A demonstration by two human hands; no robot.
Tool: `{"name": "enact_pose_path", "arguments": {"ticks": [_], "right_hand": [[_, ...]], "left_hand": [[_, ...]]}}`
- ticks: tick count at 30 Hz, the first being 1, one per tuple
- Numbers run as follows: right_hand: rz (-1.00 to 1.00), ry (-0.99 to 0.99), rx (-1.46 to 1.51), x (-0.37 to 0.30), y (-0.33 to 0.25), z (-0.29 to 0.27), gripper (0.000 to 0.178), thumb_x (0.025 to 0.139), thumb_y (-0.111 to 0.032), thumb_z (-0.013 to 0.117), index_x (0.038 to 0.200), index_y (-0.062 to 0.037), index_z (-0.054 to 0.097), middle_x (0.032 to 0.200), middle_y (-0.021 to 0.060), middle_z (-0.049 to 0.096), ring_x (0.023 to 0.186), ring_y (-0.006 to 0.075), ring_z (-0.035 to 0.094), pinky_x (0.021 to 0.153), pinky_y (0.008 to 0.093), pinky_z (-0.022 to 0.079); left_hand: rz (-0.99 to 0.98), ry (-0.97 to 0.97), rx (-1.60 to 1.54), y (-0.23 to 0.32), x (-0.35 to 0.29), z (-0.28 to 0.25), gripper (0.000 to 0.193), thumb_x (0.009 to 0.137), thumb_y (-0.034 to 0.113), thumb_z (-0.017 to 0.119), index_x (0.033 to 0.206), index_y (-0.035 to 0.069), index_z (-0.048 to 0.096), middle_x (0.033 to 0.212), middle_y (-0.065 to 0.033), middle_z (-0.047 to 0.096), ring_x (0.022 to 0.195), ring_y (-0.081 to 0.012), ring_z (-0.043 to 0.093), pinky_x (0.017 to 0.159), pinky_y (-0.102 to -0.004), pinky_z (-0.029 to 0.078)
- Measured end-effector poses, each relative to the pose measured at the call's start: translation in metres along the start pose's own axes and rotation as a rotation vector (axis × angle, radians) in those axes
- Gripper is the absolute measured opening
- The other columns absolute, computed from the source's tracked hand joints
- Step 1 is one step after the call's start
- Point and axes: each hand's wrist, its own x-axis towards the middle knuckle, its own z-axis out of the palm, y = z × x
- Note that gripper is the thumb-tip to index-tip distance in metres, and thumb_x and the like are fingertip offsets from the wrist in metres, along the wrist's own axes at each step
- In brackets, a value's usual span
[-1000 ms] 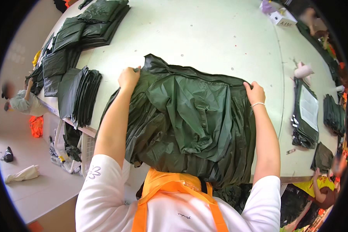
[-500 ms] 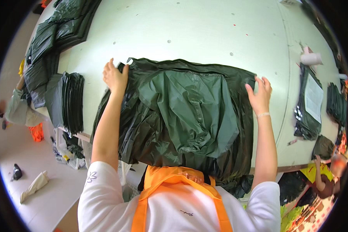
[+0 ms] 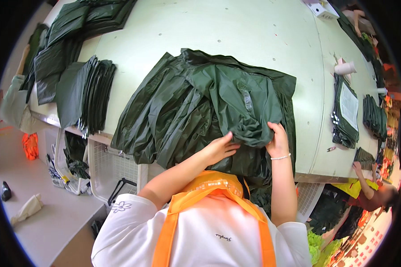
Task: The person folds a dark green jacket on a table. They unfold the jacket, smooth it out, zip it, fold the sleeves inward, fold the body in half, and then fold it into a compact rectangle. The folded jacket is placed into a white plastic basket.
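Observation:
A dark green waterproof jacket [image 3: 165, 111] lies spread and creased on the pale table in front of me. Its lighter green hood [image 3: 254, 95] is bunched on top, with a seam strip down it. At the hood's near right edge, my right hand [image 3: 278, 141] grips the fabric between thumb and fingers, the fingers partly hidden by the cloth. My left hand [image 3: 220, 149] rests at the hood's near left edge, thumb and fingers apart and touching the fabric.
Stacks of folded dark green garments [image 3: 91, 95] stand on the left. At the right are a garment with a paper sheet [image 3: 348, 104], a white roll [image 3: 345, 68] and more folded pieces. White crates [image 3: 116, 167] sit below the table edge. Other people work at both sides.
Both hands have left the jacket's far corners and come nearer to me, onto the hood's near edge. The left hand has crossed toward the middle. The view has turned slightly.

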Motion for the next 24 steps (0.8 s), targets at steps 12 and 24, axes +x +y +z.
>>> {"name": "enact_pose_path", "arguments": {"ticks": [12, 24], "right_hand": [[-0.060, -0.116, 0.124, 0.028, -0.045, -0.009, 0.042, 0.095, -0.028, 0.048, 0.128, -0.0008, 0.047, 0.127, 0.0108, 0.054, 0.114, 0.0237, 0.051, 0.098, 0.0365, 0.040], [-0.932, 0.409, -1.667, 0.020, -0.035, -0.039, 0.069, 0.077, -0.010, 0.068, 0.138, -0.0075, 0.036, 0.116, 0.0170, 0.048, 0.095, 0.0358, 0.053, 0.085, 0.0405, 0.043]], "left_hand": [[0.359, -0.045, -0.429, 0.032, -0.019, 0.058, 0.064, 0.084, 0.047, 0.059, 0.132, 0.007, 0.042, 0.134, -0.0115, 0.048, 0.126, -0.0284, 0.041, 0.107, -0.0444, 0.027], [0.216, 0.695, -0.134, 0.004, -0.024, 0.038, 0.015, 0.083, 0.012, 0.061, 0.096, 0.006, 0.058, 0.080, -0.0052, 0.061, 0.060, -0.0146, 0.053, 0.052, -0.0274, 0.040]]}}
